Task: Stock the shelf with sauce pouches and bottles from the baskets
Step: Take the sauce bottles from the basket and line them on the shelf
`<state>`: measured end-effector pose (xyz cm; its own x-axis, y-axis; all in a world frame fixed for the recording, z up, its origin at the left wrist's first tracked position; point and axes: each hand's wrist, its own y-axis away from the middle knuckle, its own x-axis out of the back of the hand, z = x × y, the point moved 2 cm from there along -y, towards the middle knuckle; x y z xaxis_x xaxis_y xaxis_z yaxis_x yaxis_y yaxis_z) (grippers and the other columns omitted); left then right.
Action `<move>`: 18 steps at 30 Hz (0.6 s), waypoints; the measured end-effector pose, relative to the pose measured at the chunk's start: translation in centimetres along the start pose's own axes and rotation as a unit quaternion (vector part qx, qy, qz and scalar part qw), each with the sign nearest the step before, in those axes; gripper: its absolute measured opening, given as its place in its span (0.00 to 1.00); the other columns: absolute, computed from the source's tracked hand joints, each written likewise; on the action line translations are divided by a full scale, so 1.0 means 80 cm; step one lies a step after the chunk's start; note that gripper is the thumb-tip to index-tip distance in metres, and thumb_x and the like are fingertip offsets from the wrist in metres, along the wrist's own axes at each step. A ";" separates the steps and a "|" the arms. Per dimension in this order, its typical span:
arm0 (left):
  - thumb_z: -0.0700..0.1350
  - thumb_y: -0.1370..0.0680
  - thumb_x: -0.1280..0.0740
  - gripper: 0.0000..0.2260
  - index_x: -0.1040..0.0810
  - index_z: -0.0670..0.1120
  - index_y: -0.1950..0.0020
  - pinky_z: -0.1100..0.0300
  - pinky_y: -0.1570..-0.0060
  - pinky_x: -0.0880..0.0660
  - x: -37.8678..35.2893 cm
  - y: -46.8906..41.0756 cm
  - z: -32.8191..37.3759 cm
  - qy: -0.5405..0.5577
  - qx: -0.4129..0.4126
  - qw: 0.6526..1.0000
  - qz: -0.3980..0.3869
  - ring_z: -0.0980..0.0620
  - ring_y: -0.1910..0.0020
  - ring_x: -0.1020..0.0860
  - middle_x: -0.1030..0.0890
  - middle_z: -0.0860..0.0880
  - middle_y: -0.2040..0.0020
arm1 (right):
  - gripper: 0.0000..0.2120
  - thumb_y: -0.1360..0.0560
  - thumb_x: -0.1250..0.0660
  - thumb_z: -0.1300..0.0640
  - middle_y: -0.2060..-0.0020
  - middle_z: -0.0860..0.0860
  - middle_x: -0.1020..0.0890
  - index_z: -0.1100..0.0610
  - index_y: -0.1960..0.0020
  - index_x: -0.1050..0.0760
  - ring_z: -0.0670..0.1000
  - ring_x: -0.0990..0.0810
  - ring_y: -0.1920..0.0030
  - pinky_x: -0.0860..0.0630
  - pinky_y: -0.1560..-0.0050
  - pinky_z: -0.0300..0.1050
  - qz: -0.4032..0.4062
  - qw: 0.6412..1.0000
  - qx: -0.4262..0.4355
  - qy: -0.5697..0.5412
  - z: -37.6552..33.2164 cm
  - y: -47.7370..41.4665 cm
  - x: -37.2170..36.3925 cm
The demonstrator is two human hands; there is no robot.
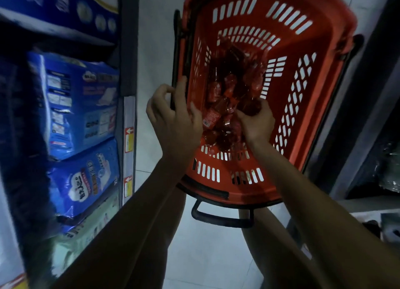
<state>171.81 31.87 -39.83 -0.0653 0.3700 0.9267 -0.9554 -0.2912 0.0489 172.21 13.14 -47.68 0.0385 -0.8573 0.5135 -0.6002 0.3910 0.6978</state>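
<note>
Floor basket (324, 57) holds sauce pouches (225, 87); right hand (258, 124) grips some, left hand (173, 119) unclear.

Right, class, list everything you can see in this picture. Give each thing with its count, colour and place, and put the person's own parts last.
basket: one, red, on the floor, centre
handle: one, black, at the basket's near end
sauce pouches: a pile too jumbled to count, red, in the basket
shelf: one, grey, at the left
packs: several, blue, stacked on the shelf
tags: two, red and pale, on the shelf edge
floor: pale tiles, under the basket
left hand: one, at the basket's left rim, fingers curled, grip unclear
right hand: one, inside the basket, gripping sauce pouches
</note>
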 end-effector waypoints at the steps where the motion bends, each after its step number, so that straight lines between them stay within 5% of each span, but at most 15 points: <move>1: 0.47 0.20 0.32 0.22 0.28 0.47 0.26 0.45 0.32 0.27 0.010 0.001 0.010 -0.009 -0.041 0.999 0.000 0.45 0.34 0.28 0.28 0.41 0.34 | 0.28 0.28 0.20 0.52 0.42 0.45 0.16 0.54 0.31 0.25 0.40 0.19 0.44 0.25 0.46 0.28 -0.026 0.999 0.006 -0.021 -0.011 0.019 0.012; 3: 0.50 0.19 0.33 0.20 0.27 0.46 0.28 0.52 0.37 0.25 0.027 0.005 0.029 0.033 -0.099 0.993 -0.061 0.47 0.37 0.25 0.26 0.43 0.35 | 0.26 0.28 0.21 0.54 0.48 0.40 0.17 0.54 0.33 0.23 0.31 0.19 0.51 0.26 0.54 0.22 -0.081 0.995 0.012 -0.061 -0.029 0.055 0.032; 5: 0.54 0.18 0.35 0.21 0.27 0.47 0.27 0.69 0.44 0.26 0.037 0.010 0.048 0.148 -0.036 0.965 -0.212 0.56 0.40 0.24 0.26 0.47 0.32 | 0.23 0.26 0.22 0.53 0.50 0.40 0.15 0.52 0.34 0.22 0.33 0.18 0.50 0.22 0.51 0.28 -0.143 0.985 0.017 -0.096 -0.043 0.087 0.048; 6: 0.55 0.17 0.35 0.20 0.27 0.48 0.27 0.76 0.47 0.28 0.040 0.012 0.056 0.217 0.034 0.931 -0.292 0.60 0.40 0.24 0.26 0.50 0.32 | 0.21 0.25 0.23 0.53 0.48 0.42 0.15 0.51 0.33 0.22 0.35 0.17 0.47 0.21 0.48 0.31 -0.177 0.978 0.019 -0.108 -0.050 0.101 0.056; 8: 0.52 0.16 0.36 0.17 0.25 0.48 0.29 0.73 0.47 0.24 0.042 0.017 0.069 0.352 0.172 0.824 -0.410 0.61 0.42 0.20 0.20 0.51 0.35 | 0.21 0.22 0.27 0.57 0.43 0.45 0.15 0.51 0.30 0.24 0.42 0.17 0.42 0.20 0.43 0.37 -0.256 0.958 0.027 -0.123 -0.058 0.120 0.070; 10: 0.50 0.16 0.35 0.13 0.22 0.49 0.32 0.60 0.42 0.20 0.038 0.017 0.071 0.401 0.239 0.775 -0.427 0.55 0.43 0.16 0.15 0.49 0.41 | 0.21 0.21 0.33 0.66 0.44 0.49 0.14 0.53 0.30 0.24 0.46 0.16 0.43 0.20 0.45 0.40 -0.294 0.948 0.021 -0.125 -0.060 0.127 0.083; 13: 0.50 0.16 0.34 0.07 0.19 0.52 0.41 0.54 0.43 0.18 0.027 0.016 0.067 0.420 0.285 0.771 -0.384 0.48 0.46 0.14 0.14 0.47 0.45 | 0.15 0.21 0.36 0.69 0.53 0.48 0.13 0.55 0.42 0.17 0.48 0.14 0.52 0.17 0.49 0.45 -0.187 0.979 0.004 -0.087 -0.058 0.108 0.095; 16: 0.52 0.16 0.36 0.07 0.22 0.54 0.41 0.56 0.50 0.17 0.006 0.016 0.062 0.430 0.333 0.759 -0.358 0.47 0.48 0.14 0.14 0.48 0.46 | 0.11 0.20 0.35 0.63 0.51 0.48 0.16 0.55 0.41 0.20 0.51 0.16 0.51 0.19 0.52 0.43 -0.079 0.986 0.111 0.098 -0.049 0.054 0.079; 18: 0.57 0.17 0.36 0.13 0.23 0.51 0.37 0.56 0.51 0.18 -0.010 0.018 0.056 0.426 0.361 0.760 -0.333 0.47 0.48 0.14 0.15 0.47 0.45 | 0.17 0.23 0.31 0.62 0.43 0.56 0.19 0.58 0.35 0.24 0.56 0.20 0.43 0.22 0.47 0.43 -0.036 0.938 0.226 0.259 -0.037 -0.002 0.050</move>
<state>171.76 27.22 -38.87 -0.0924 0.9948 0.0440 -0.4719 -0.0826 0.8778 174.85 10.63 -44.25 0.4051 -0.5521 0.7288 -0.8541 0.0559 0.5171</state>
